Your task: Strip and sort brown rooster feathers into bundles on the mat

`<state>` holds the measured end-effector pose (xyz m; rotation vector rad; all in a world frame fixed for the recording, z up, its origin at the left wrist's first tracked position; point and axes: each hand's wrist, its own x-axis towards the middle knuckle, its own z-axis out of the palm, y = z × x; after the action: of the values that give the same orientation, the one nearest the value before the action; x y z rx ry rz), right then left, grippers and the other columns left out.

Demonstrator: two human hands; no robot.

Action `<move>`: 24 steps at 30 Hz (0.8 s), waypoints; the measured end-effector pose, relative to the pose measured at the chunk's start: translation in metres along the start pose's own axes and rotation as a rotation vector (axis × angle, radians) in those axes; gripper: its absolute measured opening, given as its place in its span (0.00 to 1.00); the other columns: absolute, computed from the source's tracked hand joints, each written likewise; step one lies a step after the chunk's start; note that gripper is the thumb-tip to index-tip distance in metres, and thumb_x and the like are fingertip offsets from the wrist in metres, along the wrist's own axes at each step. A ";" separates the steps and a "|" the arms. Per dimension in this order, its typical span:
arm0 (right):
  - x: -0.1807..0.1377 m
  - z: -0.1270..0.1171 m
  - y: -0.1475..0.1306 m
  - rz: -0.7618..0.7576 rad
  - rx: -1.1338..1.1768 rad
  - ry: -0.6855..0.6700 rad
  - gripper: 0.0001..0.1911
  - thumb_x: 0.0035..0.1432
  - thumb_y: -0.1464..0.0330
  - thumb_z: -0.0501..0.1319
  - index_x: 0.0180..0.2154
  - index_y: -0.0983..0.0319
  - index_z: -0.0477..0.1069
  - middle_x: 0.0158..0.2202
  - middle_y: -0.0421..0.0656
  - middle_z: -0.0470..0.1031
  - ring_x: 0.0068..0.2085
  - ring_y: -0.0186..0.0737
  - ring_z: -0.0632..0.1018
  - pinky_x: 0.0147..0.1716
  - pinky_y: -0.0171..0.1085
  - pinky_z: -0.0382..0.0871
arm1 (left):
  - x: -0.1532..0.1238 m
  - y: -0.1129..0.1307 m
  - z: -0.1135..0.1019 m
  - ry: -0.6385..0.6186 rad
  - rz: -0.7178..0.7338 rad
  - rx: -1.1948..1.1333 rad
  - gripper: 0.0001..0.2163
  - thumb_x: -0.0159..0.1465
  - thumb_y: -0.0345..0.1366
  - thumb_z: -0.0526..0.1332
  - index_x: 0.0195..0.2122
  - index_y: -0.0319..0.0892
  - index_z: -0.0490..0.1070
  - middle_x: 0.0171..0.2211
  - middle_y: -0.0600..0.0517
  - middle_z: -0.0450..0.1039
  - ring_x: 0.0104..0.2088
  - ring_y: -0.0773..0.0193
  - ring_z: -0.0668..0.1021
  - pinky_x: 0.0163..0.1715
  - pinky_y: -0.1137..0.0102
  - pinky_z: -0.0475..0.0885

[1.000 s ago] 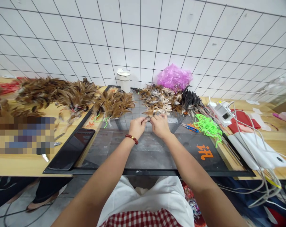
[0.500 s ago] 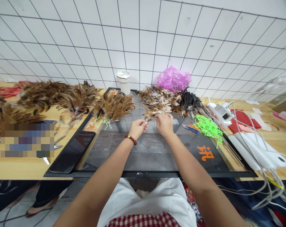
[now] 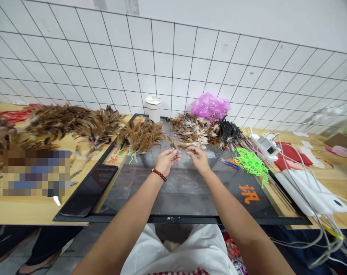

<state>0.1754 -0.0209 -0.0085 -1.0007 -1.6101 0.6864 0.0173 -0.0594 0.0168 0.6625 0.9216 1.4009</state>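
Note:
A small brown feather (image 3: 172,144) stands up from the pinched fingertips of my left hand (image 3: 167,160), which wears a beaded bracelet (image 3: 159,174). Close by on the right, my right hand (image 3: 200,158) has thumb and forefinger together at the near edge of a pile of mottled brown and cream feathers (image 3: 190,130); whether a feather is between them is too small to tell. Black feathers (image 3: 229,133) lie against that pile's right side. Beyond my left hand is a bundle of brown feathers (image 3: 140,135) with green ties. Under both hands is a dark glass panel (image 3: 179,198).
Blue-handled scissors (image 3: 231,164) and bright green cord (image 3: 250,162) lie right of my hands. A lidded cup (image 3: 153,109) and pink plastic bag (image 3: 210,106) stand behind. At left is a phone (image 3: 89,191); more feather bundles (image 3: 59,120) lie beyond. White cables (image 3: 311,172) cross the right side.
The view has tilted up, so the table sits lower. My hands are slightly farther apart. The feather in my left hand now points upward; before, both hands were by the pile's edge.

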 end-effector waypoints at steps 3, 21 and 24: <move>-0.002 0.002 -0.001 -0.021 0.047 0.003 0.17 0.50 0.65 0.62 0.44 0.62 0.71 0.35 0.43 0.76 0.37 0.38 0.76 0.44 0.40 0.68 | 0.000 -0.001 0.000 0.034 0.024 0.008 0.10 0.48 0.34 0.69 0.28 0.34 0.72 0.32 0.45 0.76 0.29 0.67 0.77 0.33 0.70 0.72; -0.009 0.002 -0.025 -0.196 -0.530 -0.169 0.13 0.50 0.62 0.62 0.38 0.61 0.76 0.34 0.46 0.71 0.38 0.43 0.70 0.41 0.42 0.62 | 0.010 -0.013 -0.003 0.101 0.241 0.353 0.08 0.45 0.35 0.69 0.24 0.36 0.76 0.21 0.53 0.73 0.23 0.71 0.71 0.28 0.73 0.67; -0.004 0.004 -0.022 -0.026 -0.270 -0.158 0.07 0.50 0.65 0.61 0.27 0.62 0.75 0.27 0.42 0.70 0.31 0.37 0.69 0.35 0.38 0.61 | 0.006 -0.010 0.000 0.058 0.172 0.266 0.09 0.46 0.35 0.69 0.25 0.36 0.75 0.25 0.50 0.75 0.27 0.67 0.75 0.31 0.71 0.69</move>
<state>0.1660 -0.0349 0.0068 -1.1397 -1.8867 0.5505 0.0221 -0.0542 0.0071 0.9233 1.1300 1.4684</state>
